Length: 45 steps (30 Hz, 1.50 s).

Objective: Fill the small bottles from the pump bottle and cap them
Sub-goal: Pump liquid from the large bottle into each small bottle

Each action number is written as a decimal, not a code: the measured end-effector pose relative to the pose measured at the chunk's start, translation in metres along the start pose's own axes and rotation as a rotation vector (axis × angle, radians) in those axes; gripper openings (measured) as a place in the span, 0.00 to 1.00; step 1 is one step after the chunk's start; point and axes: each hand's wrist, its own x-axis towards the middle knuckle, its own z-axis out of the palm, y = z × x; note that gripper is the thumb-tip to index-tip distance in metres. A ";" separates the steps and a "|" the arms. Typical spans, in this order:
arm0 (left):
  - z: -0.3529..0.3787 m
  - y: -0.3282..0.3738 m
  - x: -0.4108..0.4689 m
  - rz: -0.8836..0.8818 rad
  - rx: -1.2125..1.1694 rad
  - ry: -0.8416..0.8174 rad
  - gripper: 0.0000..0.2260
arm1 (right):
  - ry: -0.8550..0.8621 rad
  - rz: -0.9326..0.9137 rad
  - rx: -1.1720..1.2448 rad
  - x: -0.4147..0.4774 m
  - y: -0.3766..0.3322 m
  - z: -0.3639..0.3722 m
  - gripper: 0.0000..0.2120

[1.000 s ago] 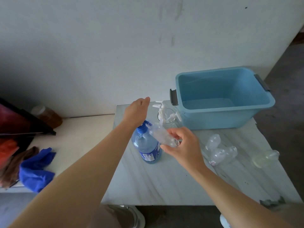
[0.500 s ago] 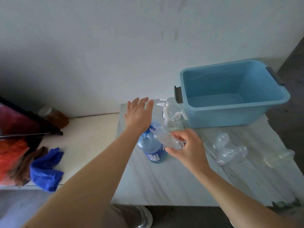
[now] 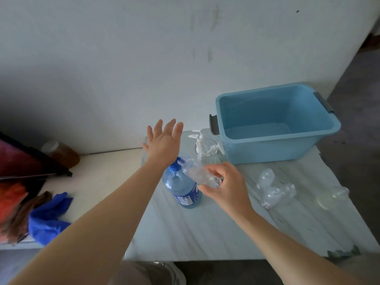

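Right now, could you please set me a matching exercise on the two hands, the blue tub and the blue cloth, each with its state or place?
1 left hand
2 right hand
3 blue tub
4 blue cloth

A lies crumpled at far left
B fingers spread, holds nothing
C grips a small clear bottle
D stands at the table's far edge

Pairs: 1-B, 2-C, 3-D, 4-A

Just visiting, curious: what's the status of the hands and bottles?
Left hand open above blue bottle. Right hand grips small bottle, tilted at its top. Spare bottles lie aside.
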 end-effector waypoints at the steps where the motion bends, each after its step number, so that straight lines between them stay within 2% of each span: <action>1: 0.002 -0.002 0.002 -0.009 -0.005 -0.008 0.25 | 0.000 0.003 0.002 0.000 0.001 0.001 0.18; 6: 0.013 -0.015 0.016 0.012 0.021 -0.011 0.39 | -0.012 0.012 -0.014 0.004 0.005 0.002 0.18; 11: 0.024 -0.019 0.014 -0.002 0.001 -0.010 0.38 | -0.022 0.030 -0.041 0.003 0.012 0.006 0.17; 14: 0.022 -0.016 0.011 -0.006 0.002 -0.010 0.32 | -0.022 0.022 -0.053 0.002 0.012 0.006 0.17; 17: 0.019 -0.013 0.006 -0.016 -0.007 -0.008 0.32 | -0.039 0.034 -0.056 0.001 0.008 0.002 0.17; 20: 0.013 -0.008 0.003 -0.068 -0.028 -0.028 0.26 | -0.051 0.037 -0.062 0.002 0.004 -0.002 0.18; 24: 0.000 0.003 0.001 -0.038 -0.009 -0.037 0.25 | -0.044 0.017 -0.088 0.007 -0.002 -0.009 0.19; 33: 0.004 0.000 0.002 -0.023 0.001 -0.001 0.27 | -0.030 0.014 -0.056 0.003 -0.004 -0.006 0.17; 38: 0.013 -0.008 0.010 0.012 -0.009 0.041 0.41 | -0.033 0.025 -0.016 0.004 0.002 -0.004 0.17; 43: 0.020 -0.011 0.007 -0.008 -0.011 0.037 0.41 | -0.041 0.027 0.006 0.002 0.006 0.000 0.17; 45: 0.019 -0.010 0.005 -0.014 -0.013 0.037 0.38 | -0.039 0.030 0.005 0.001 0.006 0.000 0.17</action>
